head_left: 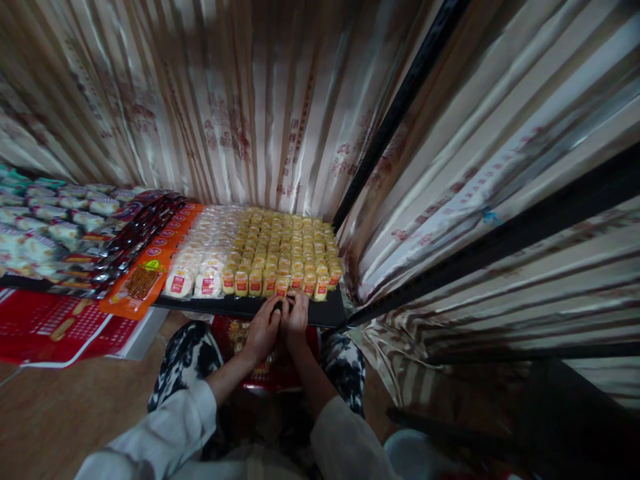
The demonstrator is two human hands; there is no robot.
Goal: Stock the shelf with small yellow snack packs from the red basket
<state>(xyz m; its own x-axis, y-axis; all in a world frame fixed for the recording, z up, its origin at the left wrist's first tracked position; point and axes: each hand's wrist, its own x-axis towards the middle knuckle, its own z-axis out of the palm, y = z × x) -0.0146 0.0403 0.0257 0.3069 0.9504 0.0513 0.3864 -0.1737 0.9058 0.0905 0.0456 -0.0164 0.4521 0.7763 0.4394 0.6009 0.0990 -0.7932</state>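
Head view, with clock directions read about the meeting point of the two hands. Nearest, the pale long sleeves enter at 7 and 5 o'clock, over black-and-white patterned trousers. At 6 o'clock, between the knees, sits a red printed container with yellowish contents, too dim to identify.

The left hand and right hand lie close together, fingers bent inward, at a small, upright, pale-yellow packet in clear film with a red label. This packet stands just beyond the fingertips, at 12 o'clock, in the front row near the edge of the black flat shelf. The fingers cover its base; whether they grip it or merely rest against it cannot be told.

Handling, by judgement: the packet is probably light, soft and easily crushed, its film somewhat slippery. Hold is best taken low on both side faces with flat finger pads, sparing the top and label; neighbours on either side would help keep it upright.

Farther off at 12 o'clock, the block of matching yellow packets extends in close rows. At 10 o'clock lie white, round, film-wrapped packs, then a flat orange packet. Farthest, behind the shelf, hangs a pleated, cream-and-brown printed curtain, crossed at 1 o'clock by a dark straight post.
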